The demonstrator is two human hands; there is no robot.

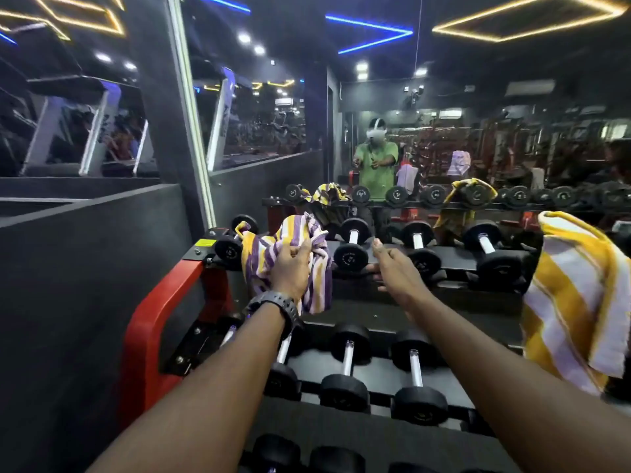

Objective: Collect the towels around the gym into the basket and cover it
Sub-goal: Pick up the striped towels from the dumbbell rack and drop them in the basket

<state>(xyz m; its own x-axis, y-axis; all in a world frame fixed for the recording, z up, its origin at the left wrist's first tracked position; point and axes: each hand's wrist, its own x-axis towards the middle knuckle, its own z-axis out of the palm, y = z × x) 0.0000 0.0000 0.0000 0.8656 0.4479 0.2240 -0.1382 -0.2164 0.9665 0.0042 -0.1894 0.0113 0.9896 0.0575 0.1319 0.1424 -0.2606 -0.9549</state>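
A purple, yellow and white striped towel [309, 244] hangs bunched over the top tier of a dumbbell rack [160, 308]. My left hand [290, 271], with a black watch on the wrist, grips this towel from the front. My right hand [392, 268] hovers to its right with fingers loosely apart, holding nothing, just above the rack's top shelf. A second towel with yellow and white stripes [577, 302] drapes over the rack's right end. No basket is in view.
Black dumbbells [351, 247] fill the rack's tiers. A mirror wall [444, 131] behind it reflects me, the rack and both towels. A dark grey partition [85, 268] stands at the left, with treadmills beyond it.
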